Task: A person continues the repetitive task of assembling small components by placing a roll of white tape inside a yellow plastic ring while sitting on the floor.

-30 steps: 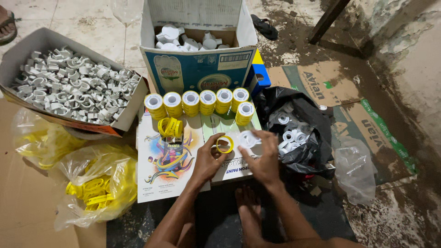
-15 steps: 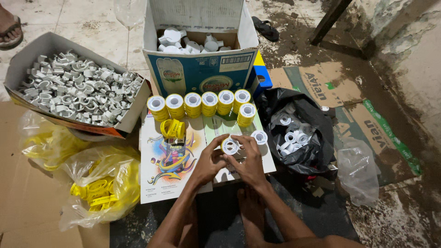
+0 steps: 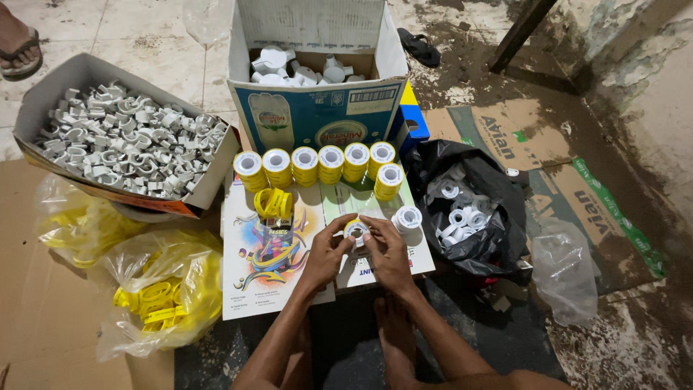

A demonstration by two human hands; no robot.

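Both hands meet over the printed board (image 3: 274,271) that lies on the floor and serves as the work surface. The left hand (image 3: 326,253) and the right hand (image 3: 386,253) each close their fingers on the same small white spool (image 3: 356,231), pinching it from either side, so the grip of both is shut on that one piece. The spool sits just above the board, in front of the row of finished rolls.

A second ago the piece between the hands showed a yellow ring; half a second ago it was already a white spool, and a second white spool (image 3: 407,217) lay just to the right on the board. Now the hands have drawn closer together around the held spool, and the loose one stays where it was. My reading is that one part has been set down or joined and the hands are now pressing or fitting the current spool.

Behind the board, seven yellow-cased rolls (image 3: 317,165) stand in a line. A few yellow rings (image 3: 273,203) stand on the board left of the hands. To the right of the board a black bag (image 3: 480,249) holds more white spools. Left of it a cardboard box (image 3: 206,189) is full of grey parts, and two plastic bags with yellow parts (image 3: 155,303) lie beside the board.
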